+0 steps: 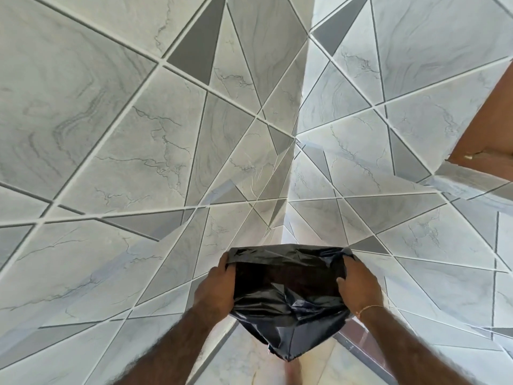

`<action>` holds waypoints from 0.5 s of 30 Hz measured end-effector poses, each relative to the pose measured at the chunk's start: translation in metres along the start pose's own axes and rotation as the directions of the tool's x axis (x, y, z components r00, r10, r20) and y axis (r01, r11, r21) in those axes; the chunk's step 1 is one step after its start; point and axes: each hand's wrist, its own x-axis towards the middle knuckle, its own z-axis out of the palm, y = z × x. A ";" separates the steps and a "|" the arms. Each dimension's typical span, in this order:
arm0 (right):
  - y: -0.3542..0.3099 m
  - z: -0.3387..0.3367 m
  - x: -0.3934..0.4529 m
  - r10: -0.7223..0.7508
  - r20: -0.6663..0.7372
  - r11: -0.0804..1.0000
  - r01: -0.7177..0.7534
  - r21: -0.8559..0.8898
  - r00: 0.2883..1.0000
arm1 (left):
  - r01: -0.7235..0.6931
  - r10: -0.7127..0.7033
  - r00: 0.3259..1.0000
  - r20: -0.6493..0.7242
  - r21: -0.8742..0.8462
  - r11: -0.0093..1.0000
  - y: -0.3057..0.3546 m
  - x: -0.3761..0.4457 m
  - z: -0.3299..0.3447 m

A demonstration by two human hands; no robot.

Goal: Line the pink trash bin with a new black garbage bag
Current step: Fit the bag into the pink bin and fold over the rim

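Your two hands, left hand (216,290) and right hand (358,284), fill the lower middle of the frame with the black bag (288,295) stretched between them. Tiled walls (111,134) close in a corner straight ahead. A brown panel (488,120) stands at the right edge.

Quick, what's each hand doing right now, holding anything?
Left hand: closed on the left edge of the black garbage bag.
Right hand: closed on the bag's right edge.
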 end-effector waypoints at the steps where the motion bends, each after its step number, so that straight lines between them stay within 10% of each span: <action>1: 0.002 0.002 0.007 -0.017 -0.001 1.000 0.017 -0.023 1.000 | 0.021 -0.021 1.000 0.002 0.005 1.000 0.003 0.006 0.001; 15: 0.041 -0.005 0.053 -0.028 0.204 0.922 0.104 -0.374 0.979 | 0.096 -0.097 0.995 0.020 0.066 0.993 0.009 0.056 0.027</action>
